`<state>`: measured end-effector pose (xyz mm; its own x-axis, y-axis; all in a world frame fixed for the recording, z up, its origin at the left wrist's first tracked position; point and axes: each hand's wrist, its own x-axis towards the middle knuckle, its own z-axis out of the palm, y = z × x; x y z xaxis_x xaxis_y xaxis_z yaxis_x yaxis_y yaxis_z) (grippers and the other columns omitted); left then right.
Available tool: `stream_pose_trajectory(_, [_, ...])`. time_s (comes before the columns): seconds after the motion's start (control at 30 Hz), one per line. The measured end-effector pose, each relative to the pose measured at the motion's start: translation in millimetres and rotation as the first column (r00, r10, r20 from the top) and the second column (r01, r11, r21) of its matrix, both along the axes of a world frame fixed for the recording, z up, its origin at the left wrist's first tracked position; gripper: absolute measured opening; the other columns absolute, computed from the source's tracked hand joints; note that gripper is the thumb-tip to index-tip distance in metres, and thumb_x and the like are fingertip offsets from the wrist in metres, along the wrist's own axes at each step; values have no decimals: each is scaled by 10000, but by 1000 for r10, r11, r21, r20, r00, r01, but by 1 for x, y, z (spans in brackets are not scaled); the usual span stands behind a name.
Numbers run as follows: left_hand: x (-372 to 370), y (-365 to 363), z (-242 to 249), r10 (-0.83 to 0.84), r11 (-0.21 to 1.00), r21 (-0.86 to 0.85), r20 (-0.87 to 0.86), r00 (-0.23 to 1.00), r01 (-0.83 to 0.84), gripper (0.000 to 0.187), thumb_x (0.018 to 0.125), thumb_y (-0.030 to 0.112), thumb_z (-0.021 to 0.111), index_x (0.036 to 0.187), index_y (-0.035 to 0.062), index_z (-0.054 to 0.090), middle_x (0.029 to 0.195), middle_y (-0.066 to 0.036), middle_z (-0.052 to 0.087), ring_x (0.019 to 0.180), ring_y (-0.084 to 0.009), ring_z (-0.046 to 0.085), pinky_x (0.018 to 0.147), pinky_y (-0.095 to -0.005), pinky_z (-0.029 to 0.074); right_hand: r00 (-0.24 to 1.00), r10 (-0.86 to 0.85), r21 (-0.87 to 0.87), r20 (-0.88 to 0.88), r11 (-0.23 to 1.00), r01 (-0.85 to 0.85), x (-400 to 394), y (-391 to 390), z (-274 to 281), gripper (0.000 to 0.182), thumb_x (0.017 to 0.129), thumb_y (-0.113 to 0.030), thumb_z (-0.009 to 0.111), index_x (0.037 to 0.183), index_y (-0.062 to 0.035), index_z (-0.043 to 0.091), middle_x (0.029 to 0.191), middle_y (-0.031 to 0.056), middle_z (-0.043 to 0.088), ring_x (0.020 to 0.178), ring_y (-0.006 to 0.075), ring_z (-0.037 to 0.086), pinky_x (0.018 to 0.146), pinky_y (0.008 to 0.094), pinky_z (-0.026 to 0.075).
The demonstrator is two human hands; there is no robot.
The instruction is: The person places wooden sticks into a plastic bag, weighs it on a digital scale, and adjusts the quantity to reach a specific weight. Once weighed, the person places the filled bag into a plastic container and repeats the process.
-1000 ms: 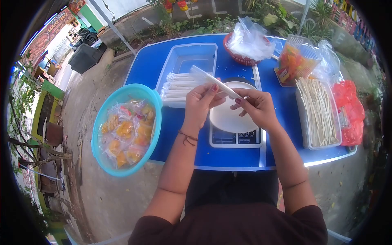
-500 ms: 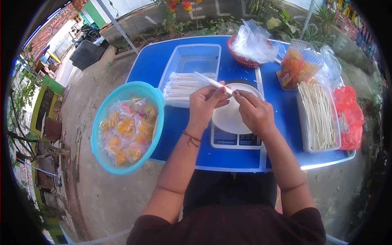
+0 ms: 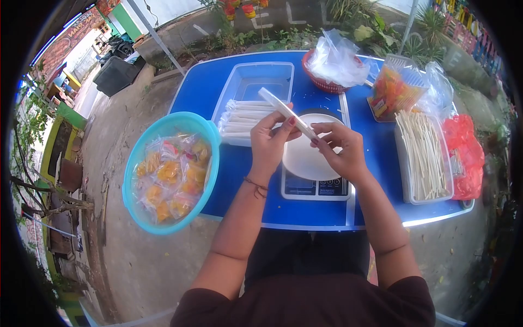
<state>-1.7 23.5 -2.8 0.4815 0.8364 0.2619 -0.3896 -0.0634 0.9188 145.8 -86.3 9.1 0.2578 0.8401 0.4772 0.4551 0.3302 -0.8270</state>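
A slim white wrapped bundle (image 3: 275,102) slants between my two hands, above a round white plate (image 3: 305,158) on a digital scale (image 3: 316,191). My left hand (image 3: 274,134) pinches it near its middle. The fingers of my right hand (image 3: 340,146) close on its lower right end. Similar white bundles (image 3: 242,119) lie in rows in a clear plastic tray (image 3: 265,70), just beyond my left hand. To the right, a clear box (image 3: 451,191) holds many thin pale sticks (image 3: 422,155).
A turquoise basin (image 3: 128,191) with bagged orange food stands at the left. On the blue table (image 3: 234,201), a red basket (image 3: 321,83) holds plastic bags at the back. Behind the sticks are a clear container (image 3: 395,90) of colourful packets and a red plastic bag (image 3: 468,152).
The bundle has tilted more steeply, and more of it shows between my hands. My right hand's fingers have spread and shifted along its lower end.
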Motion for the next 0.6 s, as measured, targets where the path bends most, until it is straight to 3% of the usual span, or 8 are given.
stream_pose_trajectory(0.07, [0,3,-5,60,998,31,-18,998,-60,458,910,127,692,1302,-20,508,1008,-131,685,883,-170,700,724,-261,611,972,58,-119,-227,989,-87,-3,-3,4,272,835,29,679,1102,-9,641,968,107,696,770,165,712,667,265,578])
stream_pose_trajectory(0.17, [-1,-2,3,87,996,31,24,996,-88,591,885,102,717,1369,5,392,973,-135,678,869,-167,698,673,-252,608,949,115,-125,-295,980,-158,-1,-4,3,281,854,10,676,1126,10,605,920,115,692,815,178,716,671,265,572])
stream_pose_trajectory(0.27, [-2,-5,6,66,995,68,57,996,-69,675,883,71,709,1420,34,302,965,-146,670,849,-162,696,650,-243,598,990,105,-59,-96,992,-111,0,-3,4,291,844,13,686,1120,7,593,911,116,702,826,173,719,674,269,569])
stream_pose_trajectory(0.4, [0,-6,4,26,984,176,44,999,-34,675,894,34,681,1443,57,288,968,-158,661,828,-157,692,658,-238,585,989,144,-36,-35,989,-145,-1,-2,3,269,839,16,690,1092,2,600,925,117,711,820,177,717,678,267,562])
stream_pose_trajectory(0.5, [-1,-6,7,33,979,199,34,999,-39,657,905,22,659,1448,47,292,953,-126,649,805,-156,689,673,-243,568,993,122,-37,3,992,-122,-2,-2,6,246,835,22,691,1067,-3,612,922,110,714,812,177,713,682,267,561])
stream_pose_trajectory(0.6, [-2,-5,10,56,976,206,49,997,-65,671,902,11,659,1455,62,285,966,-159,656,818,-153,691,657,-240,582,995,84,-15,54,996,-84,-2,-2,7,219,831,34,688,1037,-8,625,899,101,709,801,179,705,683,277,561])
